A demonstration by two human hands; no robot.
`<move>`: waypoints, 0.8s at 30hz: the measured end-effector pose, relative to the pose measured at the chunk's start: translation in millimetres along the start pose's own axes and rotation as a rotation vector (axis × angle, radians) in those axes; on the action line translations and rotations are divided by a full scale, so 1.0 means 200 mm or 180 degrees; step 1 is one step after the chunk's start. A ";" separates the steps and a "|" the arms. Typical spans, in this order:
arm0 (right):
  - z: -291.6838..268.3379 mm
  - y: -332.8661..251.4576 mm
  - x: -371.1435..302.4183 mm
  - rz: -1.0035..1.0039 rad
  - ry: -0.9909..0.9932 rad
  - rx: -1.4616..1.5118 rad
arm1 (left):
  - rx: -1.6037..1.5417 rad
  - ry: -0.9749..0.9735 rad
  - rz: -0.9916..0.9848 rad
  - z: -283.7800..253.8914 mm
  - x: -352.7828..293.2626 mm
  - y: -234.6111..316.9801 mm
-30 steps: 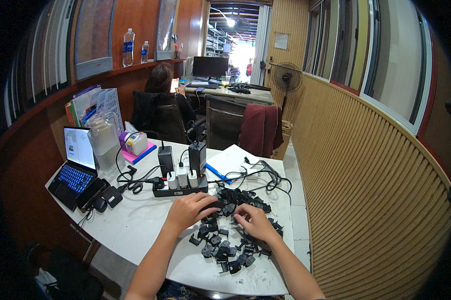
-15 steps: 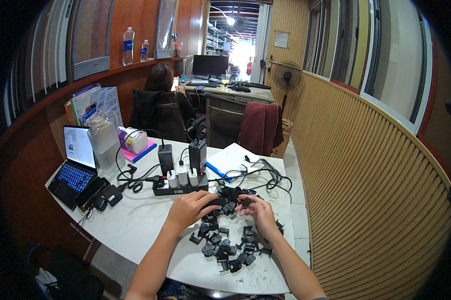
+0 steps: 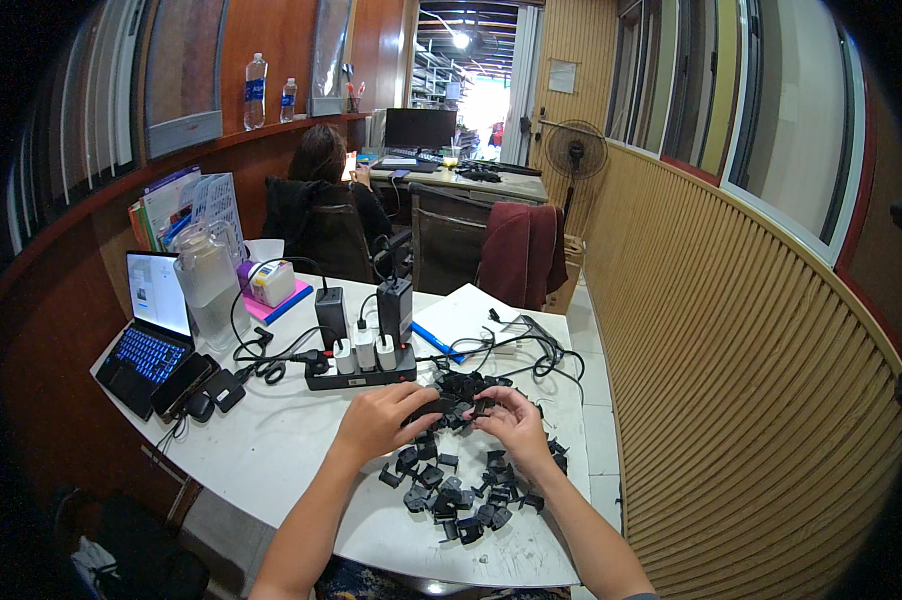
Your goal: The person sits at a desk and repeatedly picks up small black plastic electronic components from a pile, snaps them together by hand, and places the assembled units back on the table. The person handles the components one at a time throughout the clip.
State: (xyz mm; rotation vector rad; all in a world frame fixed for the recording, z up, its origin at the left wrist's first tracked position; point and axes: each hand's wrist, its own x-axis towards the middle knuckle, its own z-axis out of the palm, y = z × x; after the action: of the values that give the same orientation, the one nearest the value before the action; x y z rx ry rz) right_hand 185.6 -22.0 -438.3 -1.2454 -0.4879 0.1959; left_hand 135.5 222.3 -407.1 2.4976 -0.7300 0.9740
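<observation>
Over a spread of small black plastic pieces point(image 3: 457, 495) on the white table point(image 3: 271, 450), both my hands are raised close together. My left hand point(image 3: 379, 418) has its thumb and fingers curled round a black plastic piece point(image 3: 429, 406), partly covered by the fingers. Just across from it, my right hand point(image 3: 512, 425) pinches another small black plastic piece point(image 3: 482, 407) between thumb and fingertips. More of the pieces lie in a heap beyond and under the hands, part of it hidden.
Beyond the heap stands a black power strip point(image 3: 361, 379) with chargers plugged in. Tangled black cables point(image 3: 541, 350) lie to its right. At left are a laptop point(image 3: 151, 335) and a plastic jug point(image 3: 209, 290). A person point(image 3: 326, 190) sits at a farther desk.
My right hand has shifted slightly left and its piece has turned, now nearer the left hand. My left hand keeps its grip almost in place.
</observation>
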 end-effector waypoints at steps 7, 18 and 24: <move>0.04 -0.03 -0.01 0.0022 -0.0112 -0.0061 | 0.0082 0.0093 0.0182 0.02 -0.01 0.00; 0.03 0.02 -0.01 0.0331 -0.0314 0.0153 | -0.0052 0.0124 0.0279 0.02 0.00 0.02; 0.06 0.04 -0.02 0.0388 -0.0285 0.0624 | -0.0271 0.0467 0.0336 0.04 0.01 0.05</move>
State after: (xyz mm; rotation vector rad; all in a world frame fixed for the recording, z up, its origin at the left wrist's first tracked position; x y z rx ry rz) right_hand 178.0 -11.4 -443.8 -1.0779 -0.4587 0.3950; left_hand 135.4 209.8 -409.4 2.3070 -0.8447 1.1250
